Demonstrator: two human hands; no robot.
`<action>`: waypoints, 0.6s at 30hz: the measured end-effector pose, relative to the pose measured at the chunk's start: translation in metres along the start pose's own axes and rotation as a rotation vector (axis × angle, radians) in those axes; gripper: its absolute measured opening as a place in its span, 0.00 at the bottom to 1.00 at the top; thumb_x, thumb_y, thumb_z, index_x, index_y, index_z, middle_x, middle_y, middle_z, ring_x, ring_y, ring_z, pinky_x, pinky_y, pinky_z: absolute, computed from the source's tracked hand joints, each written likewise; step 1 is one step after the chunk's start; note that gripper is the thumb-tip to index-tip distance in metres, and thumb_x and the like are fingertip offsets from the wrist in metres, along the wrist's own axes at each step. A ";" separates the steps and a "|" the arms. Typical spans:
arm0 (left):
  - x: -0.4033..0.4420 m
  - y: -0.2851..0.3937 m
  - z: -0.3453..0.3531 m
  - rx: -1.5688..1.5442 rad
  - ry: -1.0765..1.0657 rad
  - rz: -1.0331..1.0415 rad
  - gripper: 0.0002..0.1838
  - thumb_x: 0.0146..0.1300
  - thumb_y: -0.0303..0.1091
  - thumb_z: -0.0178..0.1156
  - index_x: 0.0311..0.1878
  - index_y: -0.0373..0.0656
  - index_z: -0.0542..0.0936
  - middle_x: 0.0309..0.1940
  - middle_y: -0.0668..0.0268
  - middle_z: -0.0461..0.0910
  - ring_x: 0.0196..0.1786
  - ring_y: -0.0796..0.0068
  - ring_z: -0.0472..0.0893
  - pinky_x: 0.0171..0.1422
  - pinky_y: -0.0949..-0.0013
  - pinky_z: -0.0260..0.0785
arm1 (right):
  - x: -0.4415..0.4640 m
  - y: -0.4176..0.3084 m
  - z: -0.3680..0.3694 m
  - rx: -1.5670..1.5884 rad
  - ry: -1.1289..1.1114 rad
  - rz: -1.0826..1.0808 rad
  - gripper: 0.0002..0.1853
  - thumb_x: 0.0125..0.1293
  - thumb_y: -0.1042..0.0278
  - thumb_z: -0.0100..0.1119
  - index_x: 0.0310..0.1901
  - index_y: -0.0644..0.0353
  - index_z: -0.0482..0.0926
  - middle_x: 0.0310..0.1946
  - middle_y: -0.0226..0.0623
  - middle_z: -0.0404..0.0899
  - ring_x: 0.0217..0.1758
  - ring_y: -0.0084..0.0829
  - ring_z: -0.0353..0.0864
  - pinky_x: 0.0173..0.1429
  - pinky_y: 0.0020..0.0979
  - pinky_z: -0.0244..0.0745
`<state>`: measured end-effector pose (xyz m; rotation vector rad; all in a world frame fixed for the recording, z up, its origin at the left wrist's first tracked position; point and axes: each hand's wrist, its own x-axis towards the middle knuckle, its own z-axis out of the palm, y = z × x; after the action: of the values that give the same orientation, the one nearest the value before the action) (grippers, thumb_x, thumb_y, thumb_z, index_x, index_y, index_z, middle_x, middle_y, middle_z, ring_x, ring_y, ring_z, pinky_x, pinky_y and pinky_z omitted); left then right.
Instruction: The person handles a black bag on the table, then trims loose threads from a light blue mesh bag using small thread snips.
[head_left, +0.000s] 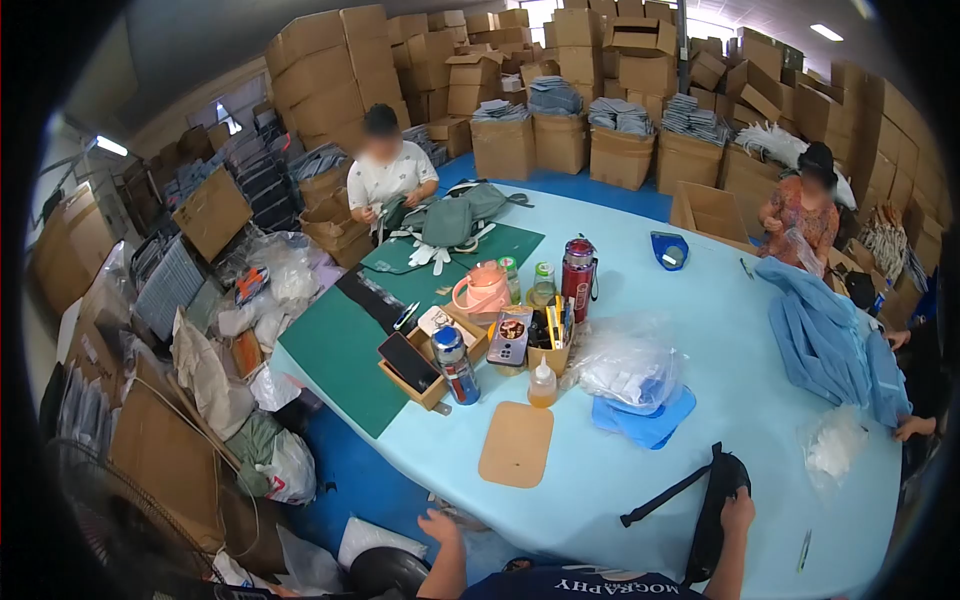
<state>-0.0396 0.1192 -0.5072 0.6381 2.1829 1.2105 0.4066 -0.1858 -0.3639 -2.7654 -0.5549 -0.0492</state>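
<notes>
Our two hands are apart: right hand (737, 510) grips one black padded fabric strap (715, 505), right of one tan rounded board (516, 445). Left hand (440, 526) is open, nearer us.

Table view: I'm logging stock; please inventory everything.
Table: one, light-blue, centre
Mat: one, green, table's left
Bags: several, grey-green, far left
Pitcher: one, pink, mid-table
Jars: two, green-lidded, beside pitcher
Flask: one, red, beside jars
Tray: one, tan, mid-table
Phones: two, black and purplish, at tray
Bottles: two, blue-lidded and amber, beside tray
Board: one, tan, near edge
Plastic bags: two, clear, table's right
Sheets: some, blue, under one bag
Cloth: one heap, blue, far right
Cartons: many, brown, around room
Others: three, across and right
Strap: one, black, near right
Left hand: one, near edge
Right hand: one, on strap
</notes>
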 end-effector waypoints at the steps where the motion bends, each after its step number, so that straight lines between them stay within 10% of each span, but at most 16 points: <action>1: -0.006 0.013 0.007 0.037 0.034 0.152 0.28 0.59 0.36 0.48 0.57 0.26 0.58 0.57 0.39 0.57 0.59 0.46 0.60 0.63 0.57 0.51 | -0.001 -0.002 0.001 0.005 0.003 0.010 0.11 0.48 0.74 0.56 0.36 0.62 0.70 0.27 0.51 0.76 0.34 0.53 0.75 0.37 0.46 0.68; 8: -0.056 0.070 0.023 0.289 -0.205 0.732 0.30 0.53 0.34 0.50 0.58 0.30 0.58 0.61 0.39 0.46 0.64 0.43 0.49 0.65 0.49 0.42 | -0.003 0.008 0.031 -0.026 0.051 0.095 0.11 0.51 0.73 0.55 0.37 0.63 0.68 0.30 0.51 0.76 0.36 0.51 0.76 0.38 0.44 0.70; 18: -0.053 0.065 0.026 0.352 -0.259 0.773 0.29 0.52 0.34 0.52 0.57 0.34 0.59 0.62 0.39 0.44 0.65 0.39 0.43 0.64 0.44 0.38 | -0.018 -0.008 0.021 -0.222 0.023 0.246 0.23 0.46 0.61 0.64 0.41 0.63 0.69 0.31 0.47 0.77 0.37 0.47 0.77 0.42 0.40 0.72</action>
<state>0.0249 0.1323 -0.4496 1.7959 1.9817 0.9900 0.3866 -0.1791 -0.3829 -3.0227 -0.2097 -0.0915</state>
